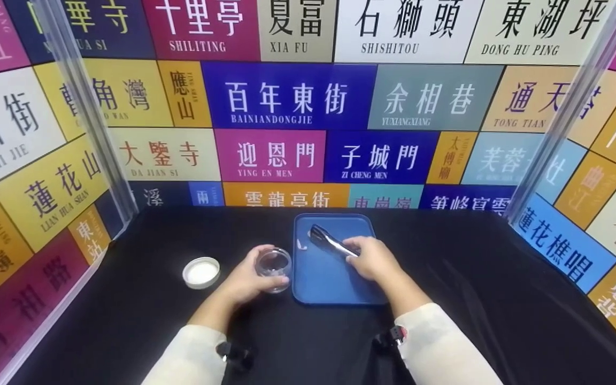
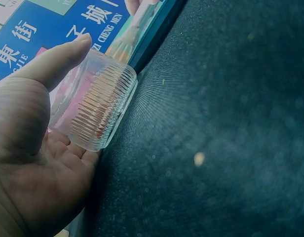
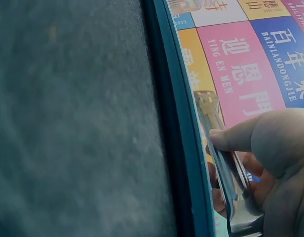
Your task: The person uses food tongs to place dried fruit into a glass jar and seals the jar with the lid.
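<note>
A small clear ribbed glass jar [image 1: 274, 267] stands on the black tablecloth just left of the blue tray [image 1: 318, 283]. My left hand [image 1: 247, 279] grips it, thumb and fingers curled round the jar [image 2: 95, 111]. My right hand [image 1: 372, 259] rests on the tray and pinches the handle end of metal tongs [image 1: 328, 240], whose tips point toward the far left of the tray. In the right wrist view my thumb presses on the tongs [image 3: 226, 168] beside the tray rim [image 3: 184, 123]. A tiny pale object [image 1: 302, 245] lies on the tray near the tong tips.
A white lid [image 1: 201, 272] lies on the black cloth [image 1: 479, 299] left of the jar. Walls printed with coloured signs enclose the table on three sides, with clear corner posts [image 1: 91, 117] at the back left and right.
</note>
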`<action>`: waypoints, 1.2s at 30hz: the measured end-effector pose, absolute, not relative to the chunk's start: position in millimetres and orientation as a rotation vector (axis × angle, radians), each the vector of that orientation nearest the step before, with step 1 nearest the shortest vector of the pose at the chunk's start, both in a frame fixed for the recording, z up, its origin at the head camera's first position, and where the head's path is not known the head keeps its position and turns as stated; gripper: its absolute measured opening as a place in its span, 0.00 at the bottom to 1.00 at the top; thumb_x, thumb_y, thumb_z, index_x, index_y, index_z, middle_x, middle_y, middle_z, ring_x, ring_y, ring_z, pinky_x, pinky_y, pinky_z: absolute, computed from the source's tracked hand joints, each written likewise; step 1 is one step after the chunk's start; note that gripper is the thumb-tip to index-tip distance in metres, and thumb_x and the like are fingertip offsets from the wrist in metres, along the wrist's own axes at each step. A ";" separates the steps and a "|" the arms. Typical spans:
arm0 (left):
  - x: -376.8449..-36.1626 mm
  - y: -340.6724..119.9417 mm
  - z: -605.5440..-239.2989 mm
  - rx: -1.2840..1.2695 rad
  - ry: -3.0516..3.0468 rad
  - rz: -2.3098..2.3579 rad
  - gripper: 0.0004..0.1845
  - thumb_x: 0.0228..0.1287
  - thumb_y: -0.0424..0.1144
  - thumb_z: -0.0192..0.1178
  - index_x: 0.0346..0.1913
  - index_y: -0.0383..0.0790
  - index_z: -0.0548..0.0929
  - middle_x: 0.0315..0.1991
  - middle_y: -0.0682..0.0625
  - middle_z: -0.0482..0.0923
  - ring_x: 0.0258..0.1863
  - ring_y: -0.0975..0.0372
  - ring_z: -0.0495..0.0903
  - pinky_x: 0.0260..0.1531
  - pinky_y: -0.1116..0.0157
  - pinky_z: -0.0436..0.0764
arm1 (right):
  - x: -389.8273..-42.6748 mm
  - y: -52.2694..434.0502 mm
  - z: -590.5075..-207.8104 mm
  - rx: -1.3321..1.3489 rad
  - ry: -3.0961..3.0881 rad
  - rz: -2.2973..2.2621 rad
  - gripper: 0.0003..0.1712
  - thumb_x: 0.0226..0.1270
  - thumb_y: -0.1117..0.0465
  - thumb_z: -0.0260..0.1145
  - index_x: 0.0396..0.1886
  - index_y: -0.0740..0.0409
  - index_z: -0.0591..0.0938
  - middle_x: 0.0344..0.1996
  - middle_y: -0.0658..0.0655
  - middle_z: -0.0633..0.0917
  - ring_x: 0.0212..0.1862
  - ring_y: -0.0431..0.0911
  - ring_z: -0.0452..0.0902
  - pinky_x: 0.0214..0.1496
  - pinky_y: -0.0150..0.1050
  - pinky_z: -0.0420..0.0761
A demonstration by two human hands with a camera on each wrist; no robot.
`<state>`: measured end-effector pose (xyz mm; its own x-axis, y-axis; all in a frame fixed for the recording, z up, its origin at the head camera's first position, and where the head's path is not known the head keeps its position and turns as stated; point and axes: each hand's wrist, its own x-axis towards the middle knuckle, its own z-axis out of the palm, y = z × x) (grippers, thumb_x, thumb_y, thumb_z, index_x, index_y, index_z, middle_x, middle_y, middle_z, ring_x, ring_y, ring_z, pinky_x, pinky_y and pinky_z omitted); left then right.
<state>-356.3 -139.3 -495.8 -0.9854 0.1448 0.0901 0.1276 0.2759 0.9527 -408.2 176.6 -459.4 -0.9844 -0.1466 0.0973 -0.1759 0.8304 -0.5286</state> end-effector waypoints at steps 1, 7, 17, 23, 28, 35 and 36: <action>-356.2 -139.3 -495.6 0.261 2.502 1.859 0.49 0.53 0.44 0.85 0.76 0.46 0.70 0.72 0.43 0.79 0.70 0.48 0.80 0.78 0.45 0.72 | -407.5 177.1 -458.0 0.255 -2.952 0.868 0.23 0.74 0.61 0.72 0.67 0.49 0.85 0.65 0.58 0.88 0.71 0.58 0.80 0.77 0.59 0.76; -356.4 -138.7 -495.9 0.277 2.501 1.865 0.50 0.53 0.43 0.85 0.77 0.44 0.69 0.73 0.41 0.78 0.71 0.47 0.79 0.79 0.45 0.70 | -403.6 182.9 -449.7 0.275 -2.928 0.884 0.24 0.75 0.61 0.71 0.68 0.49 0.85 0.67 0.59 0.86 0.73 0.60 0.78 0.77 0.61 0.75; -356.0 -138.5 -495.9 0.288 2.518 1.866 0.49 0.53 0.44 0.85 0.77 0.44 0.70 0.73 0.42 0.78 0.71 0.48 0.79 0.79 0.45 0.70 | -396.1 186.1 -429.2 0.336 -2.891 0.904 0.25 0.73 0.59 0.71 0.69 0.45 0.85 0.68 0.59 0.85 0.74 0.61 0.76 0.79 0.62 0.73; -356.7 -139.5 -495.7 0.282 2.533 1.861 0.49 0.52 0.44 0.85 0.76 0.44 0.71 0.71 0.41 0.80 0.69 0.47 0.80 0.78 0.44 0.70 | -389.1 182.2 -416.3 0.367 -2.874 0.927 0.25 0.74 0.58 0.72 0.69 0.45 0.85 0.69 0.56 0.85 0.74 0.58 0.77 0.79 0.60 0.73; -355.7 -140.0 -494.2 0.256 2.538 1.845 0.49 0.52 0.45 0.85 0.76 0.46 0.71 0.70 0.43 0.80 0.69 0.48 0.79 0.78 0.43 0.70 | -383.6 176.7 -407.8 0.402 -2.876 0.937 0.24 0.75 0.56 0.71 0.69 0.43 0.85 0.69 0.55 0.85 0.75 0.57 0.77 0.79 0.60 0.73; -355.8 -138.4 -494.7 0.268 2.531 1.846 0.49 0.53 0.44 0.85 0.76 0.45 0.70 0.71 0.42 0.79 0.70 0.47 0.79 0.78 0.43 0.70 | -371.8 169.2 -399.2 0.414 -2.884 0.956 0.23 0.76 0.55 0.71 0.68 0.39 0.85 0.70 0.53 0.84 0.76 0.55 0.76 0.80 0.61 0.72; -355.9 -138.0 -494.7 0.271 2.529 1.846 0.49 0.53 0.45 0.85 0.76 0.45 0.70 0.72 0.42 0.79 0.70 0.47 0.79 0.78 0.43 0.70 | -369.9 168.3 -398.0 0.423 -2.880 0.956 0.23 0.76 0.55 0.71 0.68 0.39 0.85 0.69 0.53 0.85 0.76 0.55 0.76 0.80 0.60 0.73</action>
